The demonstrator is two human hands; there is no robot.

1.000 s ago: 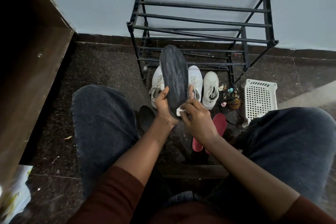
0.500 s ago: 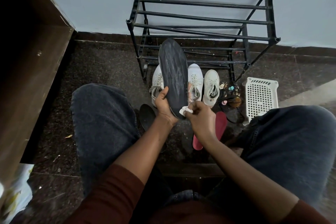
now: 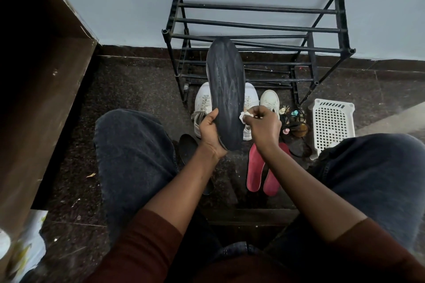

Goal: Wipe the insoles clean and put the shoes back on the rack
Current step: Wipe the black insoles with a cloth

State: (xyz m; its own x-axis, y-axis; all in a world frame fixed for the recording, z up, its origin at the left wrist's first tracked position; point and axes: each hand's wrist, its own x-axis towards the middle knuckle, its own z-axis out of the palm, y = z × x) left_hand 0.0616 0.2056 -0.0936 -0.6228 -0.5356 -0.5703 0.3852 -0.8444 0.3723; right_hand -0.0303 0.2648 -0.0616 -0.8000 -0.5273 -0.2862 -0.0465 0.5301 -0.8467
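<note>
— What are the hands doing?

— The left hand (image 3: 210, 130) grips the black insole (image 3: 226, 89) near its heel, thumb on its face, holding it upright in front of the shoe rack (image 3: 253, 21). The right hand (image 3: 264, 126) pinches a small white wad (image 3: 243, 117) against the insole's right edge. Whether it's cloth or tissue, I can't tell.

— And the shoes?

— Some white shoes (image 3: 270, 99) sit on the floor (image 3: 128, 89) at the rack's foot, partly hidden behind the insole, so I can't count them surely. Two red insoles (image 3: 254, 167) lie nearer, half covered by the right forearm. A second black insole (image 3: 187, 147) peeks out beside the left knee.
</note>
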